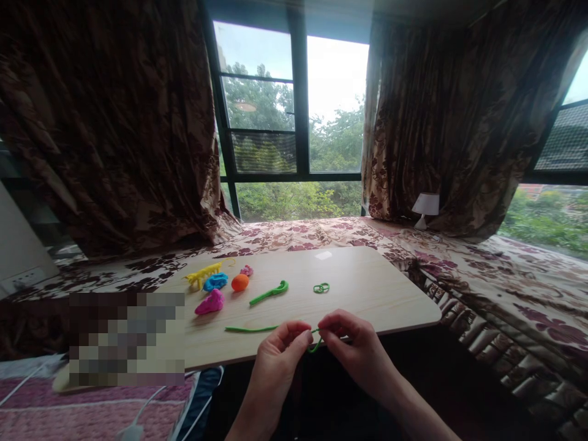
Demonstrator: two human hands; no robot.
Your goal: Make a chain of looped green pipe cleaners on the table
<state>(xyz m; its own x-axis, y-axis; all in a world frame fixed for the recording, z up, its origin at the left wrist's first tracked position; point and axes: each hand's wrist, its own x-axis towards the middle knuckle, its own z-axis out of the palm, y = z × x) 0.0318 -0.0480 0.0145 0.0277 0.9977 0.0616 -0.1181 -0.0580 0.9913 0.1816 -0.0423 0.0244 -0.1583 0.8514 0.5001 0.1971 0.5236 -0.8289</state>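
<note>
Okay so the left hand and right hand are both pinching a thin green strand by the table's near edge, looping down between them. A green tail runs out leftward, left hand nearer; can't quite tell if it's one piece.

The person I watch pinches a thin, bent green strip between the fingertips of the left hand and right hand, at the near edge of the table. A straight green strip extends leftward from the left hand. Beyond: a hooked green piece, green rings. Farther left: an orange ball, a blue lump.
</note>
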